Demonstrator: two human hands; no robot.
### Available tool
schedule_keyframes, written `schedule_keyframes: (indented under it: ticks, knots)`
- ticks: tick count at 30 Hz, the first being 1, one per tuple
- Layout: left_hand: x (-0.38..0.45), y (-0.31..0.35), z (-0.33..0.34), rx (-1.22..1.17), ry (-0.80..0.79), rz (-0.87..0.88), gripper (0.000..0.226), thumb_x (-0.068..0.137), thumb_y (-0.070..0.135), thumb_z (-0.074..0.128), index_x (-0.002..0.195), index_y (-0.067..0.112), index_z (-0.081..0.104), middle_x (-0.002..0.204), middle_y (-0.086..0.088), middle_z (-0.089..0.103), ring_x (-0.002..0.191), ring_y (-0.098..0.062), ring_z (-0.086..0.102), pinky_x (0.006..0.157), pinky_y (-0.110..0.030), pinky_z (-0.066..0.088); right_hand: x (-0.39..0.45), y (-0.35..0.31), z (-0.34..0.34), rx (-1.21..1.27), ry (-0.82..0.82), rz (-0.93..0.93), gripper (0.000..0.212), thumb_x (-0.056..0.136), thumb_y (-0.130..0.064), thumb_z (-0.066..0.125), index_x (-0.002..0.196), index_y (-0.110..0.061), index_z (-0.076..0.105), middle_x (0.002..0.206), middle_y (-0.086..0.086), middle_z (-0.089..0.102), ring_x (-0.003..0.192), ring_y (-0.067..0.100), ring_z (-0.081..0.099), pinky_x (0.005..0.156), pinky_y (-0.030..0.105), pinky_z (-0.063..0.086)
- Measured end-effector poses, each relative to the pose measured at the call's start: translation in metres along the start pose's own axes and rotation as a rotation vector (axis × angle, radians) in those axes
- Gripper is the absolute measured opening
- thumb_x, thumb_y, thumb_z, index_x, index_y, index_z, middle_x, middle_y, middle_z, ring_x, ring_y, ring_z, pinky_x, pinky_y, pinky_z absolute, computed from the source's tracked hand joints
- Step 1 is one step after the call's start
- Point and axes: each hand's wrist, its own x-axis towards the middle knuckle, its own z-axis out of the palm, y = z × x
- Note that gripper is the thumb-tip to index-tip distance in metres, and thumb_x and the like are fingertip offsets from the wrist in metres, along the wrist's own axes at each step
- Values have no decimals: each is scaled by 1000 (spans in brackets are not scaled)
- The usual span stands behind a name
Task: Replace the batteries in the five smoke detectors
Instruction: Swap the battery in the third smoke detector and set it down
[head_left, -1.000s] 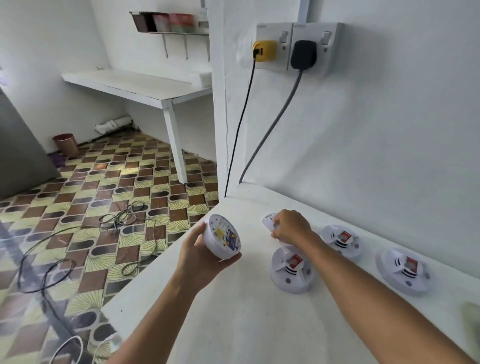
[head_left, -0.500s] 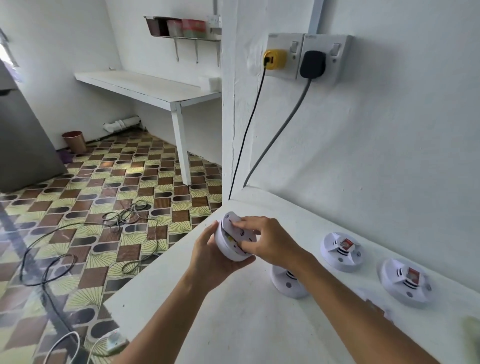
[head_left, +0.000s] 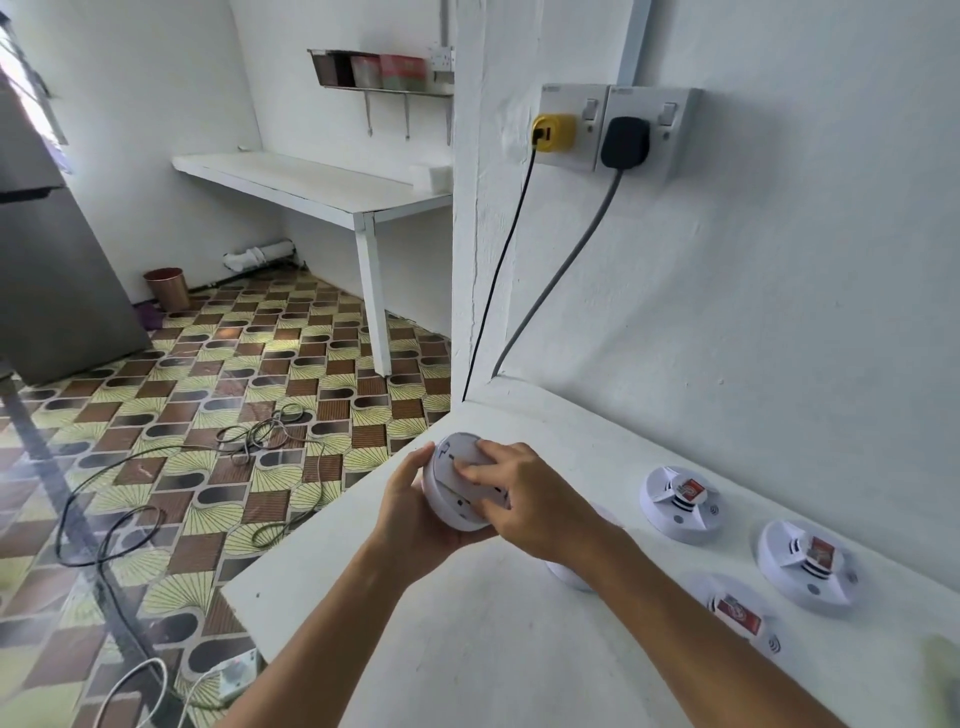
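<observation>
A: What do we have, from the big things to the small?

B: White counter (head_left: 467, 639) along the wall. On it, at right, three smoke detectors face-up: one near the wall (head_left: 680, 503), one further right (head_left: 805, 566), one nearer to the person (head_left: 737, 616), each w/ a red-labelled battery lying on top. A 4th one (head_left: 569, 574) is mostly hidden behind the right forearm, so I cannot tell what lies on it.

A: And the 5th?

B: It is the held detector (head_left: 460, 486), above the counter's left edge, not touching the counter. The left hand (head_left: 415, 514) cups it from under and behind, fingers wrapped on the rim. The right hand (head_left: 524, 493) lies flat on its back, fingers pressing the back cover (head_left: 465, 460).

A: What changed just now?

B: 1 s ago the back was open, a label was visible inside, and the right hand was away at the counter, taking a white piece. Half a sec. ago this piece came onto the detector. Now the open compartment is not visible anymore, the cover sits over it.

A: Meaning for the task?

B: I judge this unit is in the closing step, approx. finished, if a new battery is inside, which I cannot see. The other four probably wait, since batteries lie on top of three of them, not inside.

A: Risk?

B: Cover maybe not fully seated; a seam is visible at the rim.
</observation>
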Motion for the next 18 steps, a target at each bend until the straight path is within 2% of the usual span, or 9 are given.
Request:
schedule_keyframes:
  ticks: [2, 5, 6, 8, 10, 12, 14, 15, 18]
  knots:
    - [-4, 0, 5, 19, -24, 6, 62, 89, 55, 44, 115, 4, 68, 120, -23, 64, 105, -38, 63, 87, -53, 53, 0, -2, 1, 8, -32, 10, 47, 92, -12, 57, 137, -25, 53, 150, 0, 34, 134, 17, 32, 110, 29, 35]
    - [-8, 1, 11, 115, 15, 79, 42, 88, 36, 53, 109, 3, 67, 108, -22, 66, 93, -34, 67, 73, -48, 57, 0, -3, 1, 68, -28, -12, 43, 89, -10, 59, 131, -22, 60, 141, 1, 40, 129, 16, 38, 104, 26, 40]
    - [-9, 2, 12, 141, 39, 114, 39, 85, 31, 56, 112, 3, 63, 107, -23, 65, 93, -34, 66, 74, -47, 56, 0, -3, 1, 120, 32, -14, 42, 87, -9, 62, 128, -18, 62, 136, 3, 47, 125, 17, 43, 100, 22, 42]
    - [-9, 4, 10, 159, 71, 185, 44, 81, 26, 61, 117, 1, 58, 109, -26, 63, 94, -35, 64, 81, -48, 52, 0, -1, 5, 206, 261, 40, 41, 83, -11, 70, 123, -12, 64, 122, 5, 57, 115, 18, 54, 90, 15, 43]
    - [-12, 7, 9, 172, 76, 251, 50, 78, 26, 60, 122, 1, 55, 107, -26, 64, 93, -36, 64, 82, -46, 52, -3, 2, 8, 346, 436, 227, 45, 82, -19, 75, 123, -11, 61, 114, 1, 60, 105, 17, 58, 85, 18, 47]
    - [-15, 10, 9, 199, 30, 286, 53, 78, 29, 56, 123, 2, 54, 106, -27, 65, 92, -36, 65, 79, -44, 54, -6, 1, 3, 705, 336, 447, 48, 83, -27, 74, 124, -8, 59, 107, 5, 65, 96, 22, 64, 82, 33, 56]
    - [-18, 11, 11, 245, -10, 305, 55, 79, 31, 55, 124, -1, 53, 107, -29, 63, 91, -37, 64, 76, -43, 56, -13, -2, -3, 1111, 137, 509, 36, 88, -26, 67, 115, -3, 64, 101, 16, 71, 89, 29, 69, 80, 43, 58]
    - [-18, 11, 11, 262, -26, 311, 58, 77, 32, 58, 124, -2, 53, 107, -30, 63, 91, -38, 64, 75, -43, 57, -16, -4, -6, 1228, 91, 495, 30, 90, -25, 64, 110, -2, 66, 100, 19, 71, 88, 31, 70, 79, 45, 58]
    - [-23, 12, 20, 312, -45, 328, 68, 71, 37, 63, 125, -2, 52, 107, -30, 63, 91, -38, 64, 73, -43, 57, -21, -8, -9, 1273, 127, 422, 29, 88, -23, 63, 105, -1, 68, 102, 22, 71, 88, 34, 70, 74, 39, 59]
